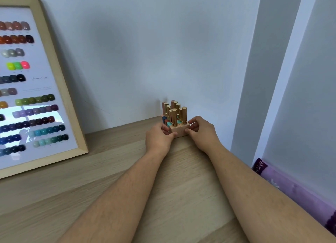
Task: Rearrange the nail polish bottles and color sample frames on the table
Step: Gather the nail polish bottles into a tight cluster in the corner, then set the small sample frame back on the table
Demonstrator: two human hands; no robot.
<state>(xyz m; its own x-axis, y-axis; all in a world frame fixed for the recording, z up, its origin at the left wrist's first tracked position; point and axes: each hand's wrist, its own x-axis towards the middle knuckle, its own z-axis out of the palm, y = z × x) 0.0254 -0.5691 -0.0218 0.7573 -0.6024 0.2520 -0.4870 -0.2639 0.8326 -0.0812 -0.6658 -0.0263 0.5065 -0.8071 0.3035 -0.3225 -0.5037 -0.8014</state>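
Several nail polish bottles (175,118) with square pastel bases and tall gold caps stand packed in a tight cluster at the table's far edge, against the wall. My left hand (160,138) presses the cluster's left side, thumb on the front pink bottle (175,131). My right hand (201,132) holds the right side, fingers on the right front bottle (184,128). A wooden color sample frame (36,86) leans against the wall at the left, with rows of colored nail swatches under glass.
The wooden table (112,179) runs from the frame to the right edge. A grey wall corner (263,79) rises just right of the bottles. Purple patterned fabric (294,186) lies below the table's right edge.
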